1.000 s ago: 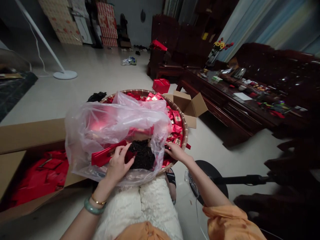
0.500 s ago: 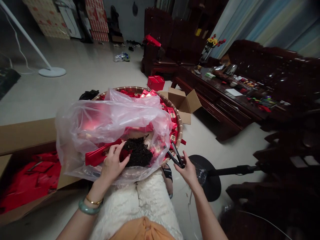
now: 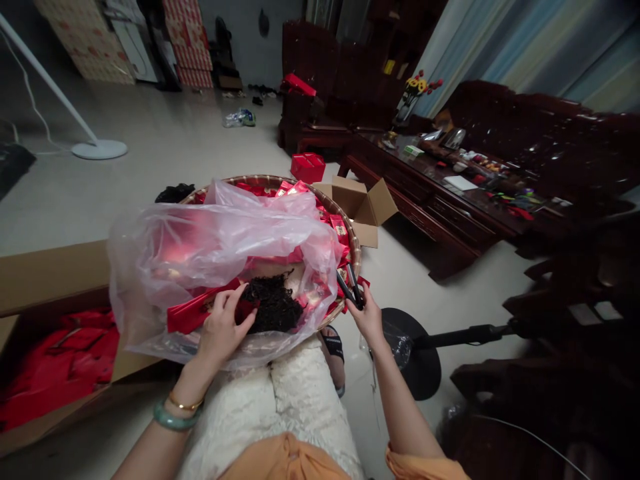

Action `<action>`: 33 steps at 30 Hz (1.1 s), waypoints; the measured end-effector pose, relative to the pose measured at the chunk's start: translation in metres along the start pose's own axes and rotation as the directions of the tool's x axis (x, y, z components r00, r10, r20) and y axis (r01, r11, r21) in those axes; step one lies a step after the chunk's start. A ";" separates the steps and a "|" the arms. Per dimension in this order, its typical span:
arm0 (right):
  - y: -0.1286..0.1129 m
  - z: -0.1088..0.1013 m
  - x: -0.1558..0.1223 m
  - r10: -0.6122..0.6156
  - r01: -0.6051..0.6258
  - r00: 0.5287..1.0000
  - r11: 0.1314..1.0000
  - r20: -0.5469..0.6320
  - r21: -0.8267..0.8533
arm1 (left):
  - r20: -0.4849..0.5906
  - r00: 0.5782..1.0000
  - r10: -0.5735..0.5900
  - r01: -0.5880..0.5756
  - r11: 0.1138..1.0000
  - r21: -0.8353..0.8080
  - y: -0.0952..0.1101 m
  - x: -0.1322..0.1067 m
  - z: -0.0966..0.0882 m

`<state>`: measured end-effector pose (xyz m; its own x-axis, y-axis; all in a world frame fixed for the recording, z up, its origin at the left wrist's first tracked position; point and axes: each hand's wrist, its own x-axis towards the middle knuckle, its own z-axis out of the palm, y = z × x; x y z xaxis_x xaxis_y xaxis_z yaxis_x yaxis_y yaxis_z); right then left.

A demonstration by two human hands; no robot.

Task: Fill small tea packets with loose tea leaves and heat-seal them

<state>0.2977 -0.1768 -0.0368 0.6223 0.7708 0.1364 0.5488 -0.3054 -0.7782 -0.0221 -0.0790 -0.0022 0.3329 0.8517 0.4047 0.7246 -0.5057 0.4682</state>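
Dark leaves (image 3: 275, 308) lie at frame centre in the plastic bag (image 3: 225, 230); the left hand (image 3: 220, 333) pinches a red packet (image 3: 245, 310). The right hand (image 3: 367, 315), gripping parted tongs (image 3: 357, 297), now stands outside the bag; leaf handling seems paused.

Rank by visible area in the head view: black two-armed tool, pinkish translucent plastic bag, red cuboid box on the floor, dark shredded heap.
1. Pinkish translucent plastic bag
2. Dark shredded heap
3. Red cuboid box
4. Black two-armed tool
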 end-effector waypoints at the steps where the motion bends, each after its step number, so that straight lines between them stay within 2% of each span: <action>1: -0.003 -0.002 0.004 -0.016 0.016 1.000 1.000 0.014 -0.007 | 0.001 1.000 -0.002 0.002 1.000 -0.001 0.000 0.000 0.000; 5: -0.006 -0.008 0.003 -0.022 0.023 1.000 0.999 0.016 -0.036 | 0.006 1.000 -0.008 0.008 1.000 -0.010 0.001 0.000 0.000; 8: 0.001 -0.014 -0.006 0.077 -0.079 0.996 0.996 -0.043 -0.051 | 0.008 1.000 -0.010 0.010 1.000 -0.013 0.001 0.001 0.000; 10: 0.007 -0.020 -0.010 0.179 -0.179 0.983 0.984 -0.037 -0.009 | 0.014 1.000 -0.009 0.009 1.000 -0.009 0.000 0.001 0.000; 14: 0.008 -0.041 0.002 0.326 -0.348 0.934 0.922 0.146 0.170 | 0.018 1.000 0.006 -0.005 1.000 -0.009 0.000 0.003 0.000; 18: -0.010 -0.056 0.038 0.335 -0.412 0.878 0.892 0.343 0.185 | 0.032 0.999 0.016 -0.015 1.000 -0.022 0.000 0.003 0.001; 20: -0.020 -0.052 0.056 0.350 -0.422 0.850 0.900 0.395 0.112 | 0.027 1.000 0.011 -0.010 1.000 -0.025 0.001 0.002 0.001; 23: -0.027 -0.036 0.074 0.402 -0.446 0.826 0.895 0.395 0.022 | 0.014 1.000 -0.006 0.006 1.000 -0.026 0.000 0.001 0.002; 27: -0.025 -0.016 0.078 0.413 -0.439 0.839 0.899 0.353 -0.008 | 0.018 1.000 -0.002 0.002 0.999 -0.034 -0.001 0.000 0.000; 33: -0.017 -0.019 0.076 0.392 -0.403 0.868 0.915 0.305 -0.030 | 0.025 1.000 -0.002 0.003 1.000 -0.023 -0.002 0.002 -0.001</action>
<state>0.3464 -0.1237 -0.0016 0.5854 0.7195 -0.3736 0.2680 -0.6066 -0.7485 -0.0232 -0.0769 -0.0016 0.3460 0.8559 0.3842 0.7115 -0.5064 0.4873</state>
